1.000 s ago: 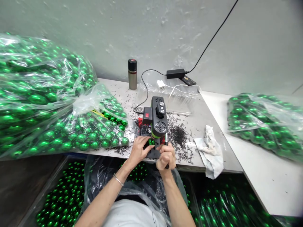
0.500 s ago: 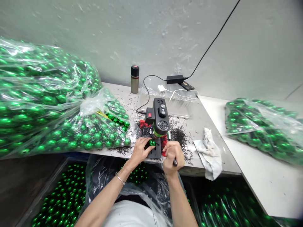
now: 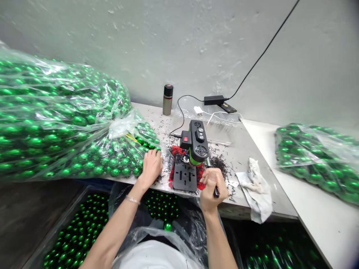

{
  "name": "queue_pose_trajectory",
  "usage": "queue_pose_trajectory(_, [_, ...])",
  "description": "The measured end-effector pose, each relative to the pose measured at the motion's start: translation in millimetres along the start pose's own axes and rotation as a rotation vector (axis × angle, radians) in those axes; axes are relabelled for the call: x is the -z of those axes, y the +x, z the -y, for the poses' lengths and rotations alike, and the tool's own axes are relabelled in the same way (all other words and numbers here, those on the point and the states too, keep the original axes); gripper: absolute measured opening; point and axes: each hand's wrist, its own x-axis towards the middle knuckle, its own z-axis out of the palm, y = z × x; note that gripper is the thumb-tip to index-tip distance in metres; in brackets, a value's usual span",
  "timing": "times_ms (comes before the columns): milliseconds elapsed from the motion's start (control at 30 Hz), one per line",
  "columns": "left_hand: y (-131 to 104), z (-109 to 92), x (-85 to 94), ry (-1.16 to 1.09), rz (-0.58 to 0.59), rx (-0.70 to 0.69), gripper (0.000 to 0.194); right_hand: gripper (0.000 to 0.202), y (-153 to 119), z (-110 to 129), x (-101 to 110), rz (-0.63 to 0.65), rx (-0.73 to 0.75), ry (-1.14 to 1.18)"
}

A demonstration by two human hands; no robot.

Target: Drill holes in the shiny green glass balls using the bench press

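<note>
My right hand (image 3: 213,188) is closed round the black-gripped lever (image 3: 216,192) of a small black bench machine (image 3: 198,141) that looks like a drill press. No ball rests on its slotted base plate (image 3: 185,177). To the left, my left hand (image 3: 152,164) reaches to the mouth of a clear plastic bag (image 3: 120,129) full of shiny green balls (image 3: 97,170). The fingers bend over and their tips are hidden, so I cannot tell if they hold a ball. One brighter green ball (image 3: 167,226) is in the plastic-lined container below the table edge.
Dark shavings (image 3: 218,164) and red material (image 3: 200,172) surround the machine. Behind stand a bottle (image 3: 167,101) and a power adapter (image 3: 214,100) with cables. A white cloth (image 3: 255,190) hangs over the front edge; another bag of green balls (image 3: 316,160) lies right.
My left hand has left the base plate and moved left to the bag. The ball it held on the plate is gone from there. My right hand stays on the lever.
</note>
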Motion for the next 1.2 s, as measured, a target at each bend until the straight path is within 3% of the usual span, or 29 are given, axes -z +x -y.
queue_pose_trajectory(133, [46.8,8.9,-7.7,-0.007,0.056,0.04,0.015,0.033,-0.7,-3.3,0.9,0.002,0.035,0.002])
queue_pose_trajectory(267, [55.9,7.6,-12.8,-0.06,0.108,0.08,0.013,0.033,-2.3,-6.0,1.0,0.004,0.044,-0.007])
queue_pose_trajectory(333, [52.3,6.3,-9.1,-0.084,0.107,0.091,0.004,0.032,-3.4,-7.2,1.1,0.012,0.046,-0.016])
queue_pose_trajectory(400, [45.3,4.8,-2.1,-0.167,0.107,0.126,0.019,0.032,-4.6,-8.2,1.0,0.012,0.044,-0.015])
queue_pose_trajectory(467, [35.0,2.3,5.0,-0.429,0.144,0.231,0.035,0.032,-5.6,-8.7,0.6,0.001,0.037,-0.013])
queue_pose_trajectory(567, [15.0,-4.7,9.0,-0.994,0.237,0.46,0.043,0.031,-5.8,-8.3,-0.3,-0.01,0.024,-0.011])
queue_pose_trajectory(667, [-4.5,-14.8,1.7,-1.28,0.28,0.621,0.035,0.032,-3.2,-6.6,-0.8,-0.011,0.025,-0.001])
queue_pose_trajectory(833, [-25.0,-29.8,-21.4,-1.349,0.331,0.78,0.029,0.034,6.5,-1.4,0.2,-0.004,0.036,-0.003])
queue_pose_trajectory(967, [-33.3,-37.6,-38.0,-1.198,0.338,0.66,0.034,0.034,12.2,3.1,0.8,0.005,0.019,-0.026])
queue_pose_trajectory(1200, [-43.4,-46.4,-54.1,-0.556,0.222,0.182,0.033,0.032,12.3,3.7,1.3,0.008,0.039,-0.003])
